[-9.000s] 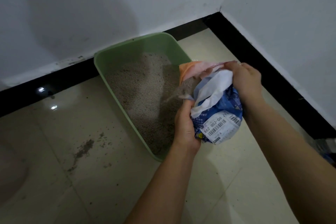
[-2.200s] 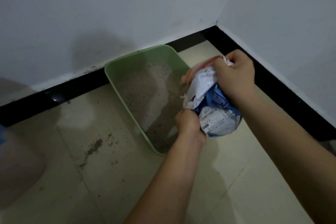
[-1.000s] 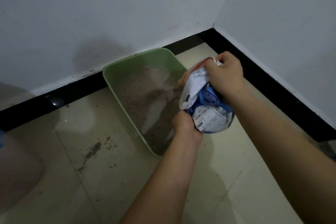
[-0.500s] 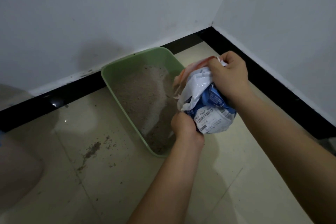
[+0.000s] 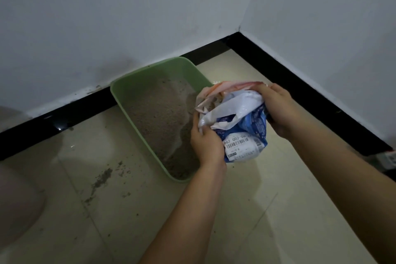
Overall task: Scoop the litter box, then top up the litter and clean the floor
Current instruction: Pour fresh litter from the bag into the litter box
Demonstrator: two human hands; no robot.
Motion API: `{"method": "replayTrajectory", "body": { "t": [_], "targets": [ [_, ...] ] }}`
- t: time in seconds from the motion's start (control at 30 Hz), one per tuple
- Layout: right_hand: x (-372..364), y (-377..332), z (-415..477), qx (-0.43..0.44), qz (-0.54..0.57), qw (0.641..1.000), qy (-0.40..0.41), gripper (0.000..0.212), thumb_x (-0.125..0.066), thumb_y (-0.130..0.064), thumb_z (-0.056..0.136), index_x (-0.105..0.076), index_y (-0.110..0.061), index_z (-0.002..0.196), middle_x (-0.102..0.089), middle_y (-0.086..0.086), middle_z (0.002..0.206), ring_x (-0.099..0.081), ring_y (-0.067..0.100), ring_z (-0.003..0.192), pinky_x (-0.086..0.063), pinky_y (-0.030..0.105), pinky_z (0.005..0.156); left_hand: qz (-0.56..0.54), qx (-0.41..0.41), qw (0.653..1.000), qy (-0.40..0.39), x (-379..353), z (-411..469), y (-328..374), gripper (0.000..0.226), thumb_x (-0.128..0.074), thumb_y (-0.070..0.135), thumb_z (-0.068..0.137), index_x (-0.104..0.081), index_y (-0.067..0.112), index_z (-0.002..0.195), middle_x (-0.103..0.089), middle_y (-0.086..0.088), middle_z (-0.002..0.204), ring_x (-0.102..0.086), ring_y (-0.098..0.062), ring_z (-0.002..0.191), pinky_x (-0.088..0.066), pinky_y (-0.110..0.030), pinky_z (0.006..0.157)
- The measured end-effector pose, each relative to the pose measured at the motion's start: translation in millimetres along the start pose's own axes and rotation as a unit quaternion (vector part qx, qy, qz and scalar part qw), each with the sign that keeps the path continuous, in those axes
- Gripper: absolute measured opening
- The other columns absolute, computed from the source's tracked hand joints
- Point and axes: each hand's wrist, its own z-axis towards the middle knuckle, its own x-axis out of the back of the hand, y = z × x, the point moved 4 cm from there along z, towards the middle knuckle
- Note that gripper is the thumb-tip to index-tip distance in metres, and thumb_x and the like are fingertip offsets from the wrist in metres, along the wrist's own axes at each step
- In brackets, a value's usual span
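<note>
Two hands, one bag, one box.

1. Litter bag (image 5: 240, 126): blue and white, crumpled, with a barcode label; held in the air over the right rim of the litter box, its open mouth tilted toward the box.
2. Left hand (image 5: 206, 143): fingers curled round the bag's lower white edge.
3. Right hand (image 5: 278, 109): fingers curled, gripping the bag's upper end.
4. Litter box (image 5: 139, 83): green tray on the floor (image 5: 267, 221), far end against the black skirting (image 5: 300, 75), near the floor's far right corner; holds grey litter (image 5: 158, 113).
5. Spilled litter (image 5: 102, 180): dark scattered patch on the floor, left of the box.
</note>
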Motion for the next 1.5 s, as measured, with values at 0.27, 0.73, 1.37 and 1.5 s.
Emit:
{"method": "replayTrajectory", "body": {
  "t": [0.27,0.73,1.37,1.5],
  "targets": [
    [46.6,23.5,-6.4,-0.041,-0.055,0.997,-0.031,0.037,-0.062,-0.038,0.091,-0.072,-0.006,0.107,-0.075,0.013,0.098,-0.073,0.03,0.087,-0.059,0.033,0.07,0.182,-0.153,0.97,-0.044,-11.2,-34.9,17.9,0.052,-0.034,0.008,0.098,-0.039,0.038,0.141,-0.058,0.006,0.113,-0.065,-0.013,0.09,-0.059,-0.04,0.076],
    [52.4,-25.8,-22.0,0.035,-0.04,0.998,-0.029,0.031,-0.045,-0.032,0.096,-0.068,-0.013,0.103,-0.071,0.006,0.093,-0.065,0.018,0.081,-0.053,0.025,0.056,0.405,-0.29,0.865,-0.059,-22.5,-54.7,93.7,0.041,-0.032,0.012,0.101,-0.04,0.018,0.141,-0.056,0.0,0.112,-0.052,-0.003,0.078,-0.041,-0.013,0.055],
    [184.1,-54.8,-65.9,0.12,-0.053,0.97,0.203,0.027,-0.047,-0.037,0.087,-0.052,-0.011,0.095,-0.054,0.001,0.089,-0.049,0.017,0.076,-0.04,0.033,0.065,0.569,-0.512,0.632,-0.121,-167.5,-128.2,157.0,0.045,-0.037,0.016,0.097,-0.048,0.01,0.141,-0.053,-0.01,0.14,-0.048,-0.028,0.128,-0.037,-0.036,0.105],
    [190.4,-46.0,-73.1,0.022,0.104,0.983,0.152,0.043,-0.064,-0.032,0.073,-0.054,-0.017,0.112,-0.059,0.001,0.097,-0.054,0.017,0.076,-0.044,0.027,0.059,0.521,-0.505,0.671,-0.155,-179.7,-135.0,152.7,0.044,-0.038,0.016,0.095,-0.054,0.011,0.136,-0.055,-0.006,0.139,-0.05,-0.022,0.128,-0.038,-0.036,0.109]
  ]
}}
